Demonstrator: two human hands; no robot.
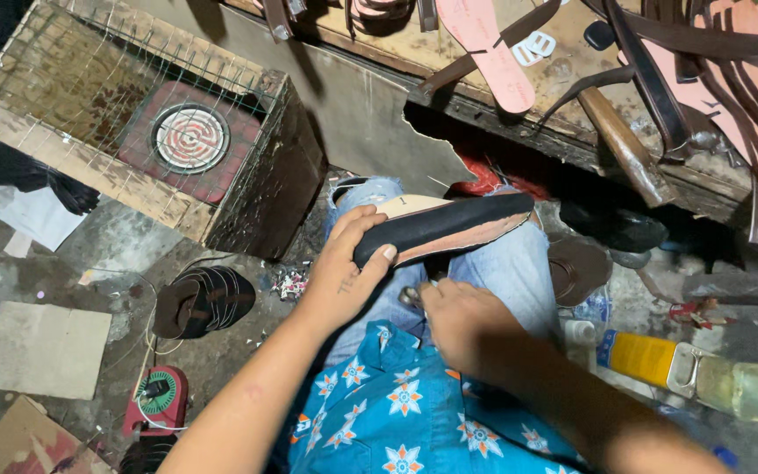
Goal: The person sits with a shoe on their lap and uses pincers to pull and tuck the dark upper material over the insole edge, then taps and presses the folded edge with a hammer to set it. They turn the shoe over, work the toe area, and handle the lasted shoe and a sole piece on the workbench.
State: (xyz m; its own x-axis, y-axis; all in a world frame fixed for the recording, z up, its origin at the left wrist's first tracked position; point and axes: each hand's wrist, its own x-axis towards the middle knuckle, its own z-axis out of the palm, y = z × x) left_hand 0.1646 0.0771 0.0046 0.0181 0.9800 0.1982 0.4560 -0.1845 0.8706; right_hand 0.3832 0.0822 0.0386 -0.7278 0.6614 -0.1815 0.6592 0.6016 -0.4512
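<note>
Right hand (462,320) sits low on the lap, fingers curled around a small metal tool (411,297); only its tip shows, so I can't tell how firm the hold is or what kind it is.

Left hand (350,263) clamps one sole (449,224) at its near end, thumb on top, fingers wrapped under. The sole lies across the knees, above the jeans (511,263), long axis left to right.

Handling, as a judgement: one thin flat piece, black layer over tan, light, probably flexes along its length. The edge looks trimmed and may be tacky with glue. Best held at the end or waist, as now, leaving the far edge free.

Counts on the floor: one bottle (690,373) of yellowish liquid at right, one dark sandal (203,303) at left, one red reel (158,399), one wire-mesh crate (146,132) with one round coil heater (190,138) inside.

On the bench (414,48) beyond: one pink sole (489,48), one wooden handle (625,145), several strapped sandals (739,79), overlapping, so no exact count.
</note>
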